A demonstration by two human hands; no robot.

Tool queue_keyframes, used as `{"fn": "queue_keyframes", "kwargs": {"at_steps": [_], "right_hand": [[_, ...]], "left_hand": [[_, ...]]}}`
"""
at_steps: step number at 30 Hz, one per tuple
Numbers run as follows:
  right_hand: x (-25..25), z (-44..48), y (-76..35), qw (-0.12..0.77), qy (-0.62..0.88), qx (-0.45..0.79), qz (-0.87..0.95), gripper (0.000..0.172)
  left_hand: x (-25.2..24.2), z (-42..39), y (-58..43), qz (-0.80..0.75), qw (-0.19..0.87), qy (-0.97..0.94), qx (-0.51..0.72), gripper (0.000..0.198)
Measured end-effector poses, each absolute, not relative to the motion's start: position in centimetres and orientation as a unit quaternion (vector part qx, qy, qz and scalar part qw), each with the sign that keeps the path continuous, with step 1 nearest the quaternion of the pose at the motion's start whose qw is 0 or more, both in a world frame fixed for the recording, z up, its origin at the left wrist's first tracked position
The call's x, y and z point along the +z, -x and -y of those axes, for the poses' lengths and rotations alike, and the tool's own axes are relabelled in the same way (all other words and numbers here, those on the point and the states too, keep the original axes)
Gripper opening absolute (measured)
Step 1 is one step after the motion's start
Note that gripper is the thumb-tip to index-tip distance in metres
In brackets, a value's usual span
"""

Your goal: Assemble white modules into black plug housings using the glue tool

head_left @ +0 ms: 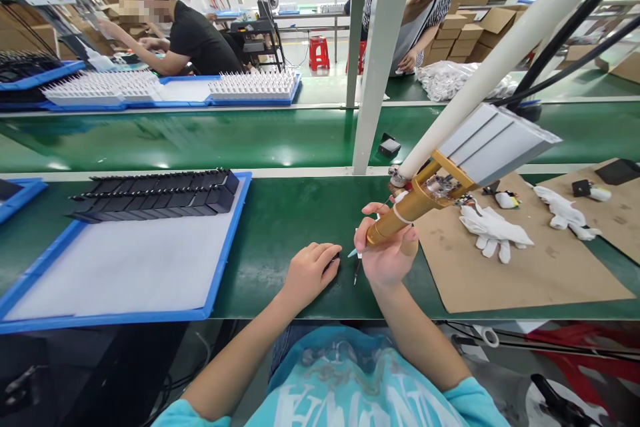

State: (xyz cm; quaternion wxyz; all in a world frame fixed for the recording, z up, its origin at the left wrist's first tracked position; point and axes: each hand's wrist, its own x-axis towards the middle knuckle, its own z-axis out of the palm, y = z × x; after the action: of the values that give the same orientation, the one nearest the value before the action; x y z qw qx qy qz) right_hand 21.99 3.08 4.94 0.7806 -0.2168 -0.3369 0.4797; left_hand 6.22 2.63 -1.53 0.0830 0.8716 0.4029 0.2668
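Observation:
My left hand (311, 273) rests on the green bench with its fingers bent together over a small dark piece (334, 257), mostly hidden beneath them. To its right, my right hand (387, 260) is raised, palm towards me, with curled fingers around the lower end of a gold-coloured cylinder (400, 217). The cylinder carries a white band, and a forked bracket at its upper end meets a grey ridged block (500, 143). Below the fingers a thin metal tip (357, 272) and a pale blue point (353, 253) show; what they belong to is hidden.
At left, a blue-rimmed tray (227, 260) holds a row of black housings (160, 195). White gloves (495, 230) and small wired parts (507, 200) lie on cardboard (465, 287) at right. A white pole (450, 107) slants overhead. Two people work across the bench, near trays of white spiked parts (255, 85).

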Motion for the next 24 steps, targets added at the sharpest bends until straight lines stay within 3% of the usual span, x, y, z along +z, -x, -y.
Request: {"fn": "queue_keyframes", "kwargs": {"at_steps": [8, 15, 19, 24], "right_hand": [[4.8, -3.0, -22.5, 0.78, 0.256, 0.462, 0.334, 0.038], [4.5, -3.2, -23.1, 0.776, 0.28, 0.449, 0.344, 0.04], [4.7, -3.3, -23.3, 0.78, 0.275, 0.447, 0.341, 0.037], [4.8, -3.3, -23.5, 0.782, 0.258, 0.454, 0.34, 0.033]], "left_hand": [[-2.2, -1.9, -7.7, -0.438, -0.046, -0.864, 0.246, 0.016], [-1.7, -1.7, -7.6, -0.449, -0.006, -0.881, 0.147, 0.032], [-1.2, -2.4, -6.5, -0.46, 0.135, -0.869, 0.126, 0.031], [-0.5, -2.9, -5.4, -0.494, 0.549, -0.582, 0.34, 0.039]]}}
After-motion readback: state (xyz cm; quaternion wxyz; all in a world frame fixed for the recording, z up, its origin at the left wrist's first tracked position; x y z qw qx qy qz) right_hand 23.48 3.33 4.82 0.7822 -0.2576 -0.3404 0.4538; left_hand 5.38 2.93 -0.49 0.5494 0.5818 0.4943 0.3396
